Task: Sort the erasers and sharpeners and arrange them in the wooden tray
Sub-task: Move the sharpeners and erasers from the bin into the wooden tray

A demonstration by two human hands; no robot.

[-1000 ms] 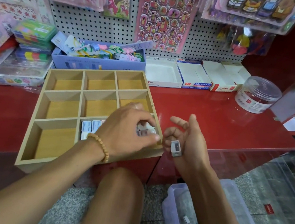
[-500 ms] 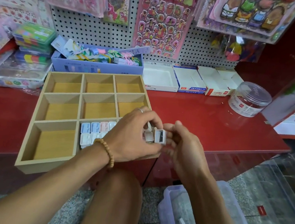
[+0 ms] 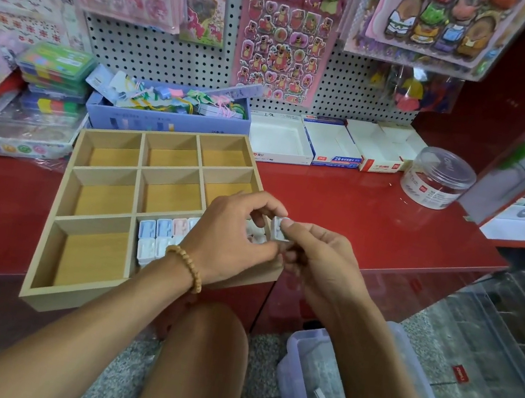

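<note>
On the red counter (image 3: 372,217) stands one wooden tray (image 3: 63,200) with nine compartments. Its near middle compartment holds about six visible sharpeners (image 3: 157,238). The left hand (image 3: 230,238) curls above them; what it holds I cannot tell. The right hand (image 3: 317,260) pinches one white sharpener (image 3: 279,227) just beside the tray's right edge.

Red bench (image 3: 372,217) below a white pegboard (image 3: 161,50) hung with sticker sheets, among them a pink bear sheet (image 3: 281,45). Along the back edge, left to right: stacked coloured cases (image 3: 54,73); a lavender box (image 3: 166,120) of mixed stationery; three open white cartons (image 3: 329,144); a clear round lidded jar (image 3: 438,178). On the speckled floor at lower right, a clear plastic bin (image 3: 303,379) containing small items.
</note>
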